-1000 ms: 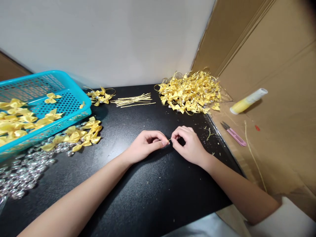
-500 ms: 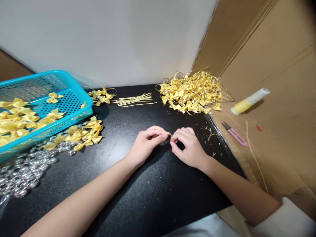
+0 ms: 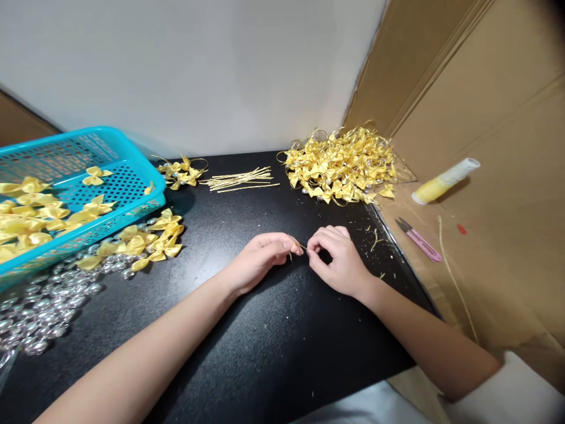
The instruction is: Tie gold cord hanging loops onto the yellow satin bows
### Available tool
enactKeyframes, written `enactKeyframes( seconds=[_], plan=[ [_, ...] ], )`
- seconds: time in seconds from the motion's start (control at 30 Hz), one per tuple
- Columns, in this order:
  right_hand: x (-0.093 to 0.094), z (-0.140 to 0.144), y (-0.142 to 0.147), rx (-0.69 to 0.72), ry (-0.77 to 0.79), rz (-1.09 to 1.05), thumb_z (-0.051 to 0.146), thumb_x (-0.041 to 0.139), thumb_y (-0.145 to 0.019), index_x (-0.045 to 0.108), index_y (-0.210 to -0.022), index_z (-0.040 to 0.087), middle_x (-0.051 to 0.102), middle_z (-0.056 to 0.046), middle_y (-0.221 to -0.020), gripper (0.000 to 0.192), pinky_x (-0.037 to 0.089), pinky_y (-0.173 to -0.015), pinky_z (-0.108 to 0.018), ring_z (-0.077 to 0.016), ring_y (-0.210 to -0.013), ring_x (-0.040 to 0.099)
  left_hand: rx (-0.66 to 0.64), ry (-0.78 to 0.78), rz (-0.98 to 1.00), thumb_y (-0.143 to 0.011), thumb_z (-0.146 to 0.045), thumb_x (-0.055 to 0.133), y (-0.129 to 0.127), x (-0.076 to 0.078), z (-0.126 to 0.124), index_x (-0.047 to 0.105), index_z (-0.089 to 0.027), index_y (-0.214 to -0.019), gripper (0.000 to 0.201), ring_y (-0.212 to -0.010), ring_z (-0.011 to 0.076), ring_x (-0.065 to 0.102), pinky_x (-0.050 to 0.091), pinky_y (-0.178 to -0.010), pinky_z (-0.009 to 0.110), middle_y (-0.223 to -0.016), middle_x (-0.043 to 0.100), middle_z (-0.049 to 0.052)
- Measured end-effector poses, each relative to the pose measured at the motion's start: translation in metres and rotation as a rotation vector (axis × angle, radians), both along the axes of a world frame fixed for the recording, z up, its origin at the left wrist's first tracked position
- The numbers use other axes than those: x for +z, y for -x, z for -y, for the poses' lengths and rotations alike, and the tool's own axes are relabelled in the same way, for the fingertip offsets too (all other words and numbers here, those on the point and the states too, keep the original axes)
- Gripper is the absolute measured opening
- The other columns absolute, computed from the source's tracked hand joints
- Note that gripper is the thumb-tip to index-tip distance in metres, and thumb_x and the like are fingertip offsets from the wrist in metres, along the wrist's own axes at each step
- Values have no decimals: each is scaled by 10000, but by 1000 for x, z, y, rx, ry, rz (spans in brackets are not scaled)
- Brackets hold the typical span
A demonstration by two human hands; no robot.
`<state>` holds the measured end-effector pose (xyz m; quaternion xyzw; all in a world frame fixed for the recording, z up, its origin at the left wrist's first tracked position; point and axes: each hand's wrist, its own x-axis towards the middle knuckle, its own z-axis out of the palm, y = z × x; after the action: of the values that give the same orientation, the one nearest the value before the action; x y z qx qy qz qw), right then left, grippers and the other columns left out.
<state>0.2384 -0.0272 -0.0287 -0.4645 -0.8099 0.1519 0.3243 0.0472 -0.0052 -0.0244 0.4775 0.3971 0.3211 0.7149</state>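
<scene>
Both hands meet over the middle of the black table. My left hand (image 3: 263, 259) pinches a thin gold cord (image 3: 302, 247) between thumb and fingers, and a short end of it hangs below the thumb. My right hand (image 3: 334, 259) is closed in a pinch on the other part of the same cord, a small gap away from the left fingertips. Behind the hands lie several straight gold cords (image 3: 242, 179) in a loose bundle. A big heap of yellow ribbon bows with cord loops and silver beads (image 3: 342, 165) sits at the back right.
At left stands a turquoise basket (image 3: 145, 203) holding yellow bows (image 3: 30, 215). Silver beads (image 3: 53, 306) and more bows (image 3: 154, 238) lie before it. A small bow cluster (image 3: 182, 172) is at the back. Pink thread snips (image 3: 421, 242) and a tube (image 3: 445, 181) rest on cardboard at right.
My left hand has shifted slightly left and down and its fingers have curled more. The gap between the hands is a little wider, with more cord showing.
</scene>
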Motion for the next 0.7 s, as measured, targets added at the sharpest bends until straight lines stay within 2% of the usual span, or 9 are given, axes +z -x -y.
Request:
enactKeyframes(
  seconds=[0.1,0.23,0.33,0.47,0.57,0.7],
  plan=[
    [1,2,3,37,-20,21,132,510,-821,504,-721,206,573,15,-682,125,326,-739,-345,-151,-692,526,149,80,31,-678,-355,706,-3,-5,1,743,-176,-697,184,-547,89,377,340,-550,245,-705,660,31],
    [3,3,3,39,-52,12,124,512,-810,486,-710,207,566,17,-675,133,321,-736,-347,-149,-678,516,238,35,39,-684,-352,752,-5,-8,2,781,-192,-741,173,-598,83,417,332,-546,229,-835,677,35],
    [3,4,3,56,-38,25,121,515,-800,481,-713,212,566,19,-676,131,315,-735,-349,-151,-680,516,242,-8,57,-698,-324,754,-6,-8,3,790,-209,-732,126,-645,77,441,328,-546,212,-847,608,12],
    [3,5,3,107,-36,30,129,506,-811,484,-725,215,573,19,-684,124,312,-740,-353,-153,-682,508,243,-65,-12,-722,-313,740,-7,-7,5,798,-212,-771,126,-647,87,454,359,-575,231,-793,566,3],
    [6,6,2,116,-74,6,137,504,-820,478,-726,215,569,15,-688,125,314,-737,-354,-157,-683,506,239,-202,-132,-737,-293,730,-8,-6,7,799,-218,-778,110,-666,108,477,376,-611,253,-754,559,2],
    [9,4,-1,88,-103,26,145,477,-850,478,-755,208,577,-3,-732,114,315,-749,-360,-163,-713,510,153,-404,-277,-757,-254,713,-8,-6,12,794,-219,-764,89,-622,102,444,340,-570,252,-737,547,0]
  ],
)
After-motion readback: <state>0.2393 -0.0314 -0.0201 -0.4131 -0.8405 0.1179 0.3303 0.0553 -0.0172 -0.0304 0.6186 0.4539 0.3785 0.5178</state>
